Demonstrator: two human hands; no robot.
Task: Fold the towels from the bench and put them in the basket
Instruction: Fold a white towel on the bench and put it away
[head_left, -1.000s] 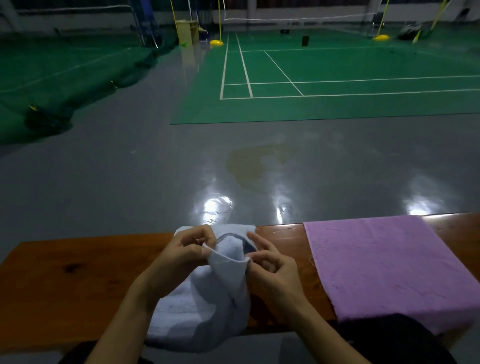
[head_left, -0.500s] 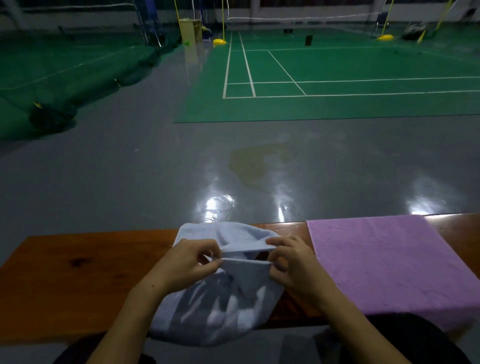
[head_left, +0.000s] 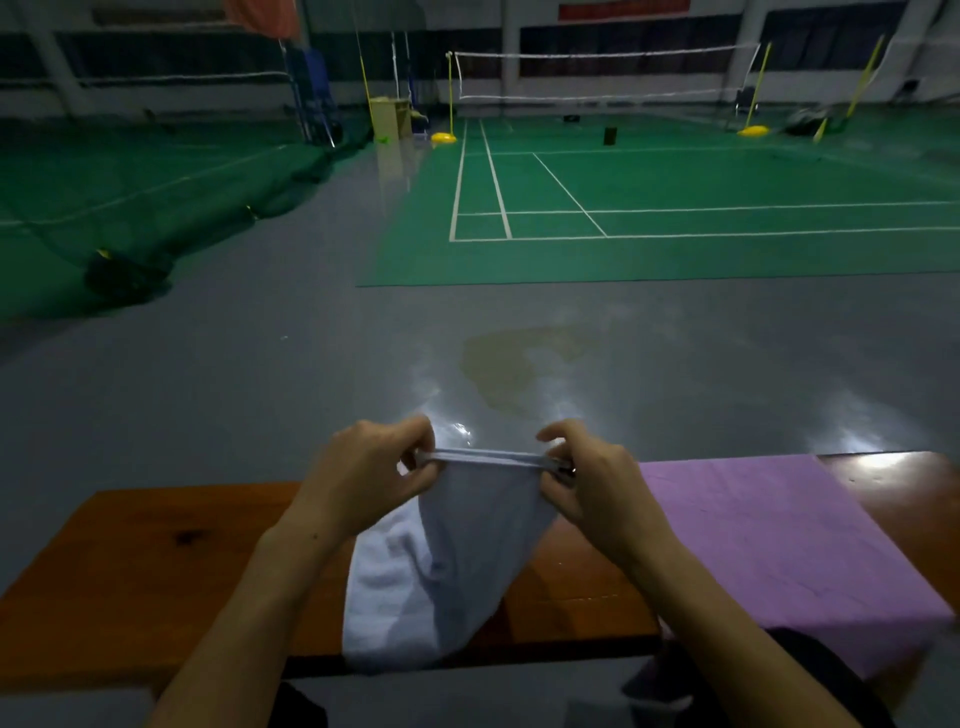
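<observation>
We hold a pale blue-grey terry towel (head_left: 457, 561) up over the long orange-brown wooden bench (head_left: 156, 571), stretching its top hem taut between both hands. Our left hand (head_left: 363, 478) pinches one end of the hem with fingers curled round the cloth, and our right hand (head_left: 592, 483) pinches the other end the same way. The hands sit near each other at the same height. The rest of the towel sags in a loose triangle, its lower part draped on the bench and over the near edge. Just to the right, a flat lilac rectangular towel (head_left: 779, 545) lies spread across the bench, apart from the one we hold. The dim light makes the cloth's layers hard to separate; it may be doubled.
</observation>
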